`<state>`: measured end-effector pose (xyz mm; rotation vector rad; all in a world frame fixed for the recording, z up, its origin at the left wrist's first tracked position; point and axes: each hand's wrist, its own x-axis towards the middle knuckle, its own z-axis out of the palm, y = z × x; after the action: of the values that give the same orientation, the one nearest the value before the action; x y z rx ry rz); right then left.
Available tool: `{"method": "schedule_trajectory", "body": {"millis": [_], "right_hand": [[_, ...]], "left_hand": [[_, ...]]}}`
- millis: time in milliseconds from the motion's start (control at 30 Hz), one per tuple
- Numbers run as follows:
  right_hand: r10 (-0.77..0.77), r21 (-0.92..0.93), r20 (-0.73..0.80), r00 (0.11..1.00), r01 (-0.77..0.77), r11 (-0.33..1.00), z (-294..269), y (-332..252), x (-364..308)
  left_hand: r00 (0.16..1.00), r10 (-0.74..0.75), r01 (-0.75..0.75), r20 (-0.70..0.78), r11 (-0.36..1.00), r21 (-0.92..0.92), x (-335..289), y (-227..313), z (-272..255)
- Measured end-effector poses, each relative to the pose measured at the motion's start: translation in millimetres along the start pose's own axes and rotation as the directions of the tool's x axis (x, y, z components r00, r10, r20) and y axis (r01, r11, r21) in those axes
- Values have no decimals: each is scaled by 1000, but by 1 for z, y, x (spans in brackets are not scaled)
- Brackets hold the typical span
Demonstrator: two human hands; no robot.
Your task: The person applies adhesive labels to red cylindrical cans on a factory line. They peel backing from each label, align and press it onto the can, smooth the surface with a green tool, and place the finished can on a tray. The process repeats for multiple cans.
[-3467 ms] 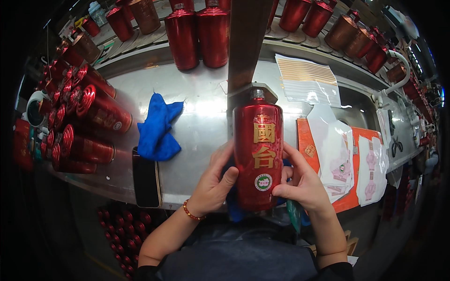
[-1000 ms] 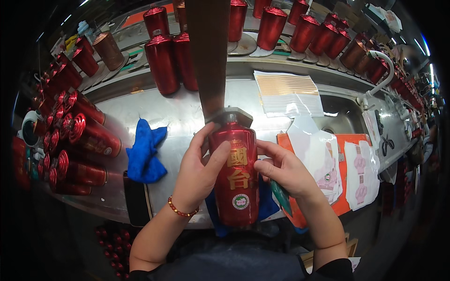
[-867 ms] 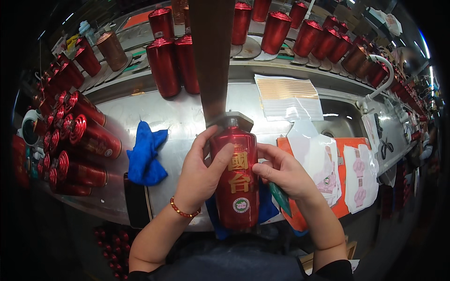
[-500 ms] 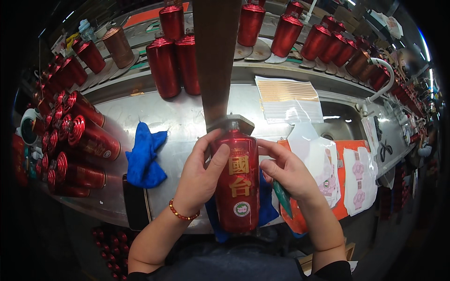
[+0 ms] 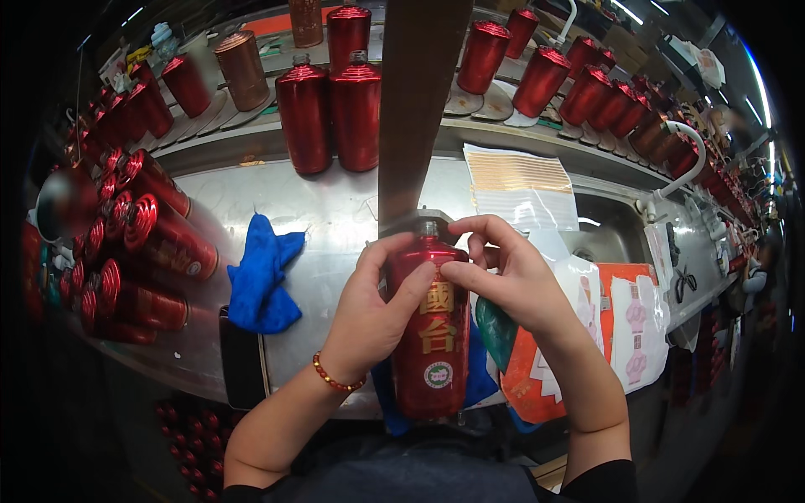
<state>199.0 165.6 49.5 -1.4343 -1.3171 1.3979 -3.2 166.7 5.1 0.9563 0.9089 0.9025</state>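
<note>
A red metallic bottle [image 5: 423, 365] with gold characters and a round white-and-green emblem leans on a blue cloth [image 5: 480, 373] at the counter's near edge. My left hand [image 5: 369, 306] closes round its upper left side, thumb over the front. The thumb of my right hand [image 5: 516, 272] presses on the upper front, close to the left thumb; its index finger arches by the neck. A flat green piece, like a scraper [image 5: 496, 331], sticks out below my right hand, its upper end hidden by the hand.
Red bottles [image 5: 168, 239] lie stacked at left, near another blue cloth [image 5: 264, 281]. A dark post [image 5: 419, 109] rises behind my bottle. Label sheets [image 5: 520, 180], an orange sheet [image 5: 537, 381] and a sink [image 5: 608, 230] are at right. More bottles [image 5: 545, 84] stand on the conveyor.
My right hand has moved up and inward, and its thumb now rests on the bottle's front. The green piece has risen with it. The view has shifted slightly.
</note>
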Motion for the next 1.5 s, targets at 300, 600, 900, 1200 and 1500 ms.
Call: {"method": "schedule_trajectory", "body": {"millis": [300,600,900,1200,1500], "right_hand": [[95,168,6,995,-94,981,-18,-4,4],[67,18,41,997,-67,998,-8,-11,-2],[90,-103,72,993,-82,991,-6,-15,2],[3,139,-59,998,6,990,-32,-23,3],[-231,-447,-83,969,171,878,-33,-46,14]], "left_hand": [[998,-18,19,62,1000,-17,-2,2,-6],[999,5,-4,36,1000,-15,-2,-7,-4],[999,22,-20,38,999,-37,-2,-7,-3],[990,67,-81,126,991,110,-3,-10,-8],[990,42,-56,131,993,104,-3,-12,-5]]}}
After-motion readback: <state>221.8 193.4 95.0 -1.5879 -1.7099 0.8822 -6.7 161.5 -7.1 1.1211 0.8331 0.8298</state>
